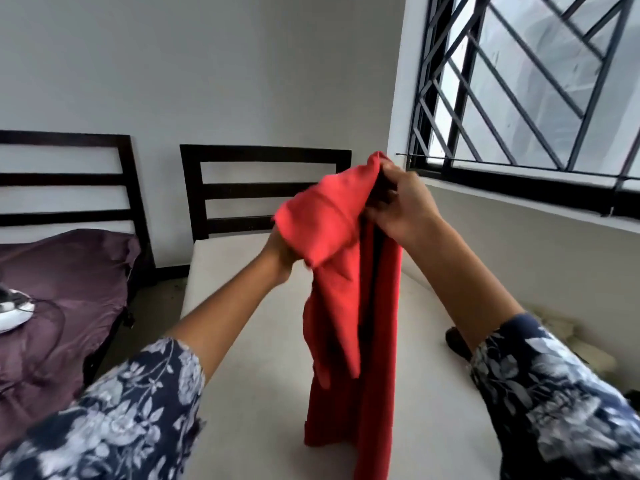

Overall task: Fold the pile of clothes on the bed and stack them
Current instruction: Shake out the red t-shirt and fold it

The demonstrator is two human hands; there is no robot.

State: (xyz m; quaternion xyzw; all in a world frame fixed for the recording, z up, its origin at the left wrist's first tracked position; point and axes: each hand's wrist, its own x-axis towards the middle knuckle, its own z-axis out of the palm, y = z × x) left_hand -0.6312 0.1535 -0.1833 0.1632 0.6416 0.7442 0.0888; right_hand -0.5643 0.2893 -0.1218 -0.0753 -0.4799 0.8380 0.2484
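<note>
Floral sleeves [114, 410], dark blue with pale blossoms, filled the near corners of the view, and from them two bare forearms reached out over the pale mattress [242, 427]. Between the hands hung a red garment [349, 327], lifted well clear at its top and trailing down so that its lower edge reached the mattress, or very nearly; I could not tell whether it touched. The right hand [403, 206] was uppermost, its fingers curled round the bunched top of the cloth near a dark inner seam. The left hand [282, 251] sat lower and to the left, mostly hidden beneath a lighter red flap draped over it; it seemed to grip the fabric from underneath, though the fingers themselves were covered and somewhat blurred. Behind the garment stood a dark slatted headboard [265, 188] against the white wall. To the left was a second bed with a purple cover [69, 271], on which a white iron [14, 311] lay with its cord trailing. On the right, a barred window [526, 84] let in grey light, and some pale crumpled clothes [568, 337] lay on the mattress beneath the right arm.
</note>
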